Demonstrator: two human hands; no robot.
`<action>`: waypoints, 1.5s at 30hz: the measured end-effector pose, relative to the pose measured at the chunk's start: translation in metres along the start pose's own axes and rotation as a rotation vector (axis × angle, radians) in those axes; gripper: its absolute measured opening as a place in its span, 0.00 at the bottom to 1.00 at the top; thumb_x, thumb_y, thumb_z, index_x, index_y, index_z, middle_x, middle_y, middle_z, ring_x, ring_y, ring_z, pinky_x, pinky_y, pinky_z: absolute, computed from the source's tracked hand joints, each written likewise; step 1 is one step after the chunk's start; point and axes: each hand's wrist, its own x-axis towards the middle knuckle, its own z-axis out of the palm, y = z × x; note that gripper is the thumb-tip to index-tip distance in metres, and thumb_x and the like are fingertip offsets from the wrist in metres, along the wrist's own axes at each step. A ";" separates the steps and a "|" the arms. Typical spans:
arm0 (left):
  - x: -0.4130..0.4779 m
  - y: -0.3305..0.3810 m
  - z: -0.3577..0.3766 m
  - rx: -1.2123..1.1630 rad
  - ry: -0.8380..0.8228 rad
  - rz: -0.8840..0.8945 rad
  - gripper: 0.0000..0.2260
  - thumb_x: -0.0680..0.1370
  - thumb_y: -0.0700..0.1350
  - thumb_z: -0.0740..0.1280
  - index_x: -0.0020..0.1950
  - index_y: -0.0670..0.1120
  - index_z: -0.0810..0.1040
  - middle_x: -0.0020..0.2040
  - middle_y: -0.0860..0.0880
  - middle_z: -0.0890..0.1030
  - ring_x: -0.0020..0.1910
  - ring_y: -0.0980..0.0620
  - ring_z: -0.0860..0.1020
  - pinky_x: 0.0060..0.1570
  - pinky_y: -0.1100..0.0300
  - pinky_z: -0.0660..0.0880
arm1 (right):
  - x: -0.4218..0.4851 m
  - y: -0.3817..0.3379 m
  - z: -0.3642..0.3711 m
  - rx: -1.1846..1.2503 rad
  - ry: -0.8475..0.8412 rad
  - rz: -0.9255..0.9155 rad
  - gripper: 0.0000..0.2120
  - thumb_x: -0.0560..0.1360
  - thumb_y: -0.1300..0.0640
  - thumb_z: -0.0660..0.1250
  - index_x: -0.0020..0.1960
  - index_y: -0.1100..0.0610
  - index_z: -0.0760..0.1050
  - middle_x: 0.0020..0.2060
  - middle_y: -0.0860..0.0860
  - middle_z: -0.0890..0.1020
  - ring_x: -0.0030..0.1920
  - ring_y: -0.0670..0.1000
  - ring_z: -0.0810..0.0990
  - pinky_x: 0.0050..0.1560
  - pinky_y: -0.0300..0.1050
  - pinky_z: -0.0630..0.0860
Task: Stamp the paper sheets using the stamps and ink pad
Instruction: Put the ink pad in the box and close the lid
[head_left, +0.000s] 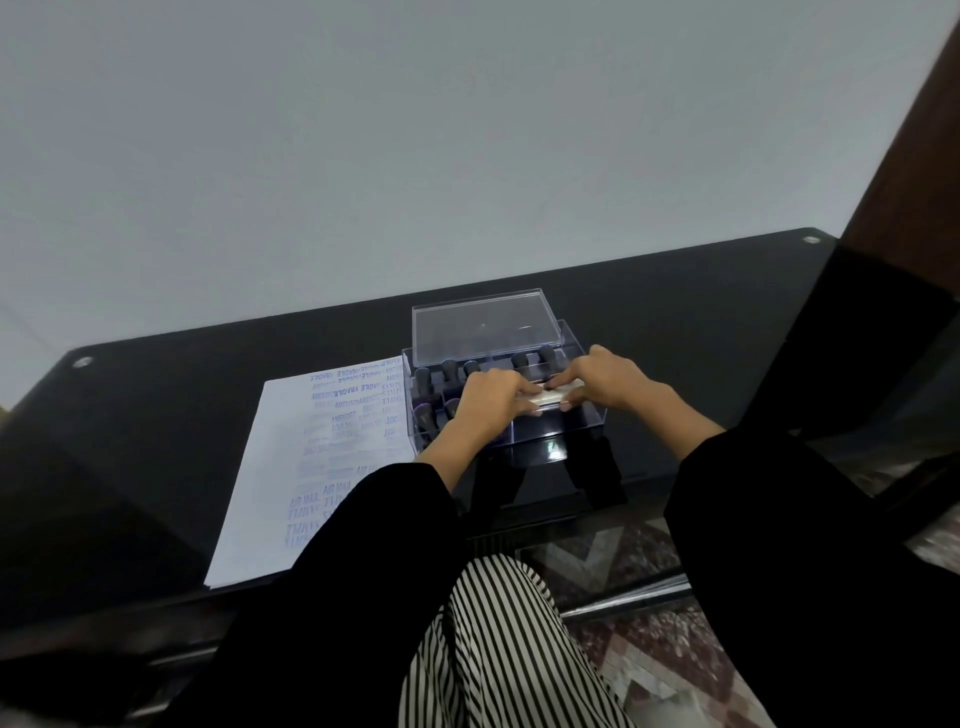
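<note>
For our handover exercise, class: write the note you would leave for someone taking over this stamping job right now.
Hands: left hand and right hand each grip an end of a flat white case, apparently the ink pad, over the clear box.
Things: stamps stand in the box, its lid open behind. The paper sheets lie left of the box on the black table.
Done: the top sheet carries many blue imprints.
Left: sheets underneath are hidden, so check them.

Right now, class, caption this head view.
Left hand and right hand grip an ink pad above the clear stamp box, beside stamped paper.
</note>
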 end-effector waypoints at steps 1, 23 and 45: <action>0.000 0.000 0.000 0.005 -0.004 0.000 0.18 0.74 0.52 0.69 0.64 0.51 0.77 0.61 0.49 0.80 0.59 0.48 0.77 0.55 0.56 0.70 | 0.000 0.000 0.000 -0.003 0.001 -0.004 0.23 0.73 0.49 0.68 0.67 0.44 0.71 0.51 0.55 0.71 0.59 0.56 0.67 0.49 0.47 0.66; 0.015 0.009 -0.009 0.070 -0.103 -0.054 0.22 0.69 0.50 0.75 0.62 0.50 0.78 0.61 0.48 0.79 0.59 0.47 0.76 0.54 0.53 0.71 | 0.004 0.004 0.010 0.003 0.008 -0.113 0.17 0.78 0.59 0.63 0.65 0.50 0.74 0.63 0.55 0.77 0.59 0.56 0.77 0.58 0.53 0.75; -0.009 -0.006 0.015 -0.113 0.105 0.109 0.14 0.82 0.45 0.55 0.51 0.40 0.78 0.44 0.45 0.78 0.46 0.44 0.76 0.48 0.44 0.73 | -0.014 -0.002 0.017 0.144 0.130 -0.021 0.15 0.81 0.54 0.55 0.61 0.58 0.77 0.53 0.59 0.80 0.54 0.58 0.77 0.52 0.51 0.72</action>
